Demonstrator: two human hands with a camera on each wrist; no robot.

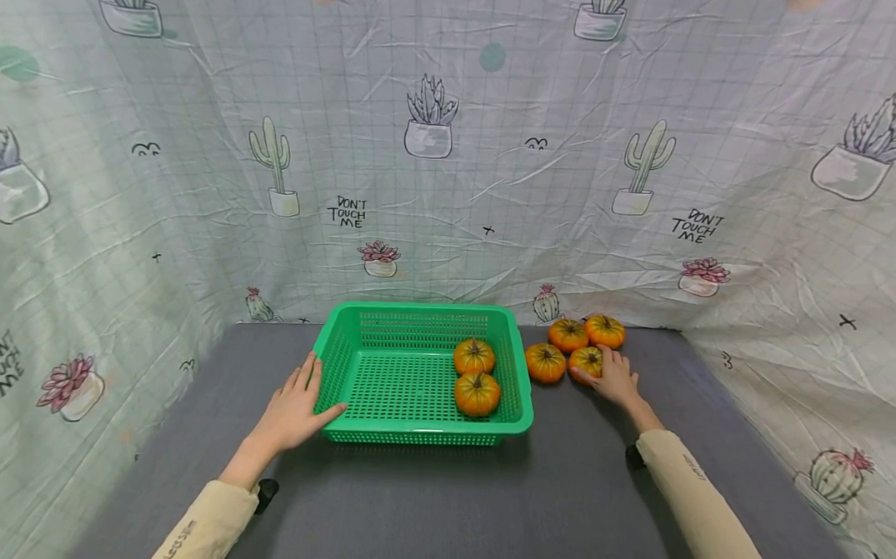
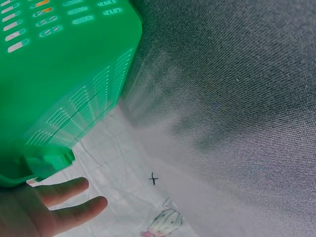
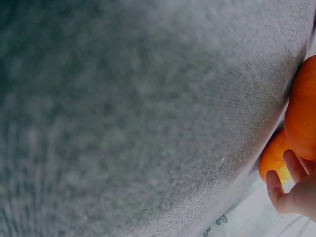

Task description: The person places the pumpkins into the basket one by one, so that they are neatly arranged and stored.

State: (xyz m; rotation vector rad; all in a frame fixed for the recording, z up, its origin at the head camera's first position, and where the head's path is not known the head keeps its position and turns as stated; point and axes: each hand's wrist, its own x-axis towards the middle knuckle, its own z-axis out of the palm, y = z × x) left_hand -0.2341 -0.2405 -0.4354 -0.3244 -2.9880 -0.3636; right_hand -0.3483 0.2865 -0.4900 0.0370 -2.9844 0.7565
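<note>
A green plastic basket (image 1: 426,426) with slotted walls stands on the dark table, two small orange pumpkins (image 1: 477,395) inside at its right end. My left hand (image 1: 289,412) rests on the basket's left rim, fingers spread and thumb reaching over the edge; in the left wrist view, two fingers (image 2: 79,212) extend past the rim. Right of the basket sits a cluster of several pumpkins (image 1: 545,364). There my right hand (image 1: 616,380) grips the nearest right pumpkin (image 1: 585,362) between thumb and fingers. In the right wrist view, that pumpkin (image 3: 302,113) is partly cut off by the frame.
A hanging cloth (image 1: 491,148) printed with cacti encloses the back and both sides, meeting the table (image 1: 438,512) just behind the basket. Another pumpkin (image 1: 605,330) lies close to that cloth, beyond my right hand.
</note>
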